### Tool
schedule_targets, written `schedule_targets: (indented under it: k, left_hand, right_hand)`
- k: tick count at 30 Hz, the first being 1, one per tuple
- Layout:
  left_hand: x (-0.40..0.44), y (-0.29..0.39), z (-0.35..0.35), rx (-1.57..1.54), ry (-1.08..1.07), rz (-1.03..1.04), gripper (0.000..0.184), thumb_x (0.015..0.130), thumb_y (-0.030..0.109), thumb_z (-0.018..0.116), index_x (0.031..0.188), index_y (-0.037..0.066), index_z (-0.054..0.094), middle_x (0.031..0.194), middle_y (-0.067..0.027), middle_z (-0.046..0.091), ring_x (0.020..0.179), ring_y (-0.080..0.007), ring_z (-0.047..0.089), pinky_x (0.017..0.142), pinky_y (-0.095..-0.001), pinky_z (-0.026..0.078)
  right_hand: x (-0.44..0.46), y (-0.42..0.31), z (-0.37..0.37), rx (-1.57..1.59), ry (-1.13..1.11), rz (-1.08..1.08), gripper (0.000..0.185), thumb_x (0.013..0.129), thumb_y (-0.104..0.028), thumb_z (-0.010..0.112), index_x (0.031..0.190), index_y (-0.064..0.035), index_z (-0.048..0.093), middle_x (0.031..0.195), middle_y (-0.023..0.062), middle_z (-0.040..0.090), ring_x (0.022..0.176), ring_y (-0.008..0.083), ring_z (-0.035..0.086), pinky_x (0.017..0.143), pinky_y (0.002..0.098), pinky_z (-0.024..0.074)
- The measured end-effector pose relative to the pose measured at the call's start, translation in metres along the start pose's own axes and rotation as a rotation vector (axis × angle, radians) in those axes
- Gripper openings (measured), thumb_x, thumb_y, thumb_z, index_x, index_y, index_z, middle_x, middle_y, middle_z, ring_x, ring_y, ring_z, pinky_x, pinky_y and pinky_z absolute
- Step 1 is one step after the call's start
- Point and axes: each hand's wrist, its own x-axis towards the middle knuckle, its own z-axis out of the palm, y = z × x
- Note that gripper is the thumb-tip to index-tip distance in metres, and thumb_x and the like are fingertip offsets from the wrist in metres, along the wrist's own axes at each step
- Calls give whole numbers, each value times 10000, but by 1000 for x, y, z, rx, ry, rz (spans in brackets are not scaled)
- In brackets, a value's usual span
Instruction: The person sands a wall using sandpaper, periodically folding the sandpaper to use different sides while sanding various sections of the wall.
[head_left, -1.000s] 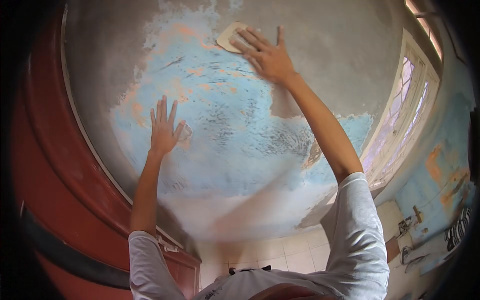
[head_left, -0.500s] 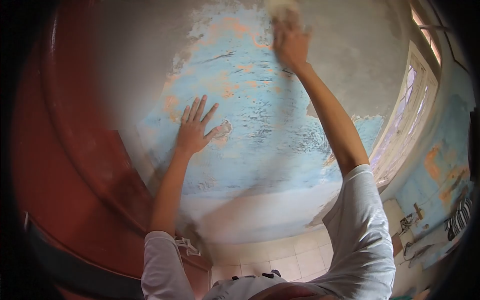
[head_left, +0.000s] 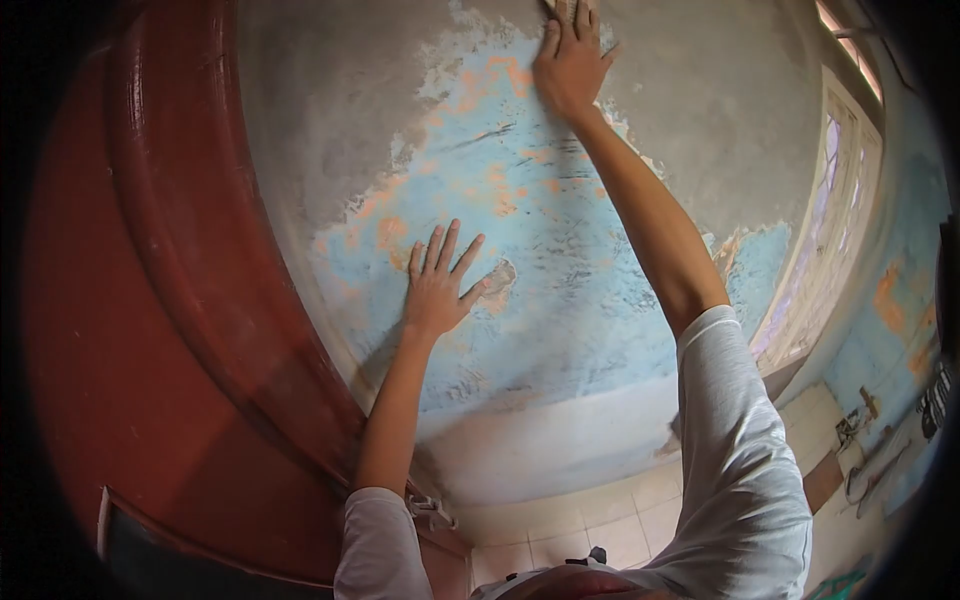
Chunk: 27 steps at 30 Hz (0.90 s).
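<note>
My left hand [head_left: 437, 295] rests with spread fingers on the blue, patchy part of the wall [head_left: 560, 345]. Its thumb lies beside a small chipped patch [head_left: 500, 278] of bare plaster. Higher up, at the top edge of the view, my right hand [head_left: 572, 72] presses against the wall where blue paint meets grey plaster [head_left: 720, 110]. Under its fingers shows a bit of a pale tan pad [head_left: 562, 8]. Most of this pad is hidden or cut off, so its kind cannot be made out.
To the left stands a dark red door [head_left: 150, 330] with a raised frame and a metal handle [head_left: 432, 510]. A window with pale shutters [head_left: 815, 240] is at the right. Light floor tiles [head_left: 590, 545] lie below, and striped cloth [head_left: 932, 405] hangs far right.
The view has turned, so the wall sits farther right in the picture. My right hand has moved left and up across the wall with the pad. My left hand keeps its place beside the chip.
</note>
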Motion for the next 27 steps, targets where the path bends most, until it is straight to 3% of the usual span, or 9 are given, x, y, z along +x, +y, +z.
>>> schedule_targets:
  k: [1,4,5,8,13,16,20,23,27]
  left_hand:
    - [0,-2,1,4,3,1,719,1037,631,497,1670,359,293,1767,-64,166,1614,-322,180,1280,-574,146]
    - [0,-1,6,-7,36,7,722,1039,633,490,1674,360,281,1769,-63,161,1614,-323,180,1279,-574,136]
    - [0,-1,7,-24,21,10,725,1040,636,484,1672,329,304,1763,-106,166,1610,-358,173,1267,-604,119]
    - [-1,-1,6,-42,3,14,730,1043,643,473,1669,297,326,1756,-149,172,1606,-394,167,1253,-637,102]
    - [1,1,5,-38,16,20,727,1045,647,460,1668,296,328,1756,-148,173,1605,-397,168,1250,-641,100]
    - [-1,2,5,-43,7,2,725,1045,643,465,1668,295,331,1756,-146,177,1606,-396,162,1250,-644,96]
    - [-3,1,4,-32,27,0,713,1047,643,461,1668,322,321,1761,-103,178,1609,-356,170,1262,-604,106]
    - [-1,1,3,-6,40,-14,700,1050,643,455,1669,352,307,1765,-65,182,1612,-319,180,1273,-568,115]
    - [-2,3,2,-4,16,-25,704,1047,634,469,1673,368,287,1769,-63,165,1613,-317,173,1271,-576,115]
  right_hand:
    - [-2,-6,4,3,4,0,429,1112,-321,407,1521,-301,535,1636,81,444,1536,245,380,1264,661,166]
    - [-10,-20,3,360,-458,-852,389,1098,-287,413,1419,-266,632,1664,98,401,1493,285,443,1243,718,130]
    - [-1,-20,0,358,-458,-850,389,1098,-287,413,1419,-266,632,1664,98,401,1493,285,443,1243,718,130]
    - [26,-1,8,196,-331,65,416,1062,-268,438,1432,-224,622,1542,135,538,1420,278,511,1175,666,277]
    - [13,-3,11,143,-217,-673,406,1044,-262,476,1405,-196,650,1579,136,492,1456,284,476,1203,708,222]
    - [13,-5,12,104,-116,-158,413,1049,-264,475,1423,-195,635,1593,95,490,1500,309,414,1212,734,195]
    - [-26,-7,-2,26,-343,-651,445,1052,-220,443,1470,-215,596,1620,99,462,1534,293,373,1217,746,163]
    - [-28,11,-21,78,-383,-605,426,1063,-224,452,1459,-210,610,1603,154,469,1526,315,391,1227,748,109]
    - [-52,10,-25,-26,-86,7,434,1068,-219,435,1465,-208,611,1670,106,395,1560,276,338,1233,738,111]
